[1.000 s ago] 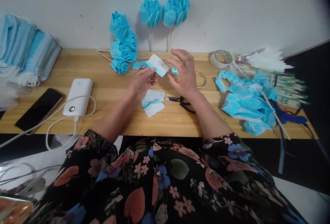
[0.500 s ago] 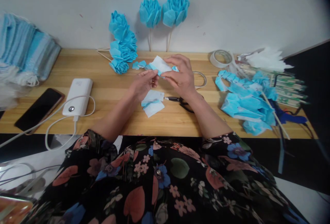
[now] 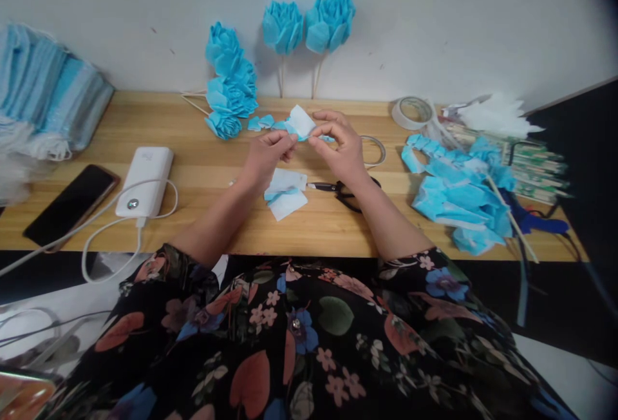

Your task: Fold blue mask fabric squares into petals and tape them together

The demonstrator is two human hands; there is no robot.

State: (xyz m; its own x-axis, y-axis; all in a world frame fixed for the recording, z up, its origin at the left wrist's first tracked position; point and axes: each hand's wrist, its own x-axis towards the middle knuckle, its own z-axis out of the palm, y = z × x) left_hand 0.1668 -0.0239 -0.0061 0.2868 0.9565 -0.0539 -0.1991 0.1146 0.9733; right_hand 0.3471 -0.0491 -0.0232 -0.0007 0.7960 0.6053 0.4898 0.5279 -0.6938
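While the sheet point(image 3: 301, 122) juts beyond them, left fingers point(image 3: 284, 143) and right fingers point(image 3: 329, 129) pinch its near edge.

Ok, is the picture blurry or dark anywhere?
In the head view: top right corner goes black; green-and-white strips at right look smeared; soft shadows on the wall behind the upright blue flowers; left hand and right hand clearer.

From your head, your single view looks forward and down, close over your shirt point(image 3: 290, 336) (it fills the near side), across the table point(image 3: 203, 162) to the far wall point(image 3: 434, 20).
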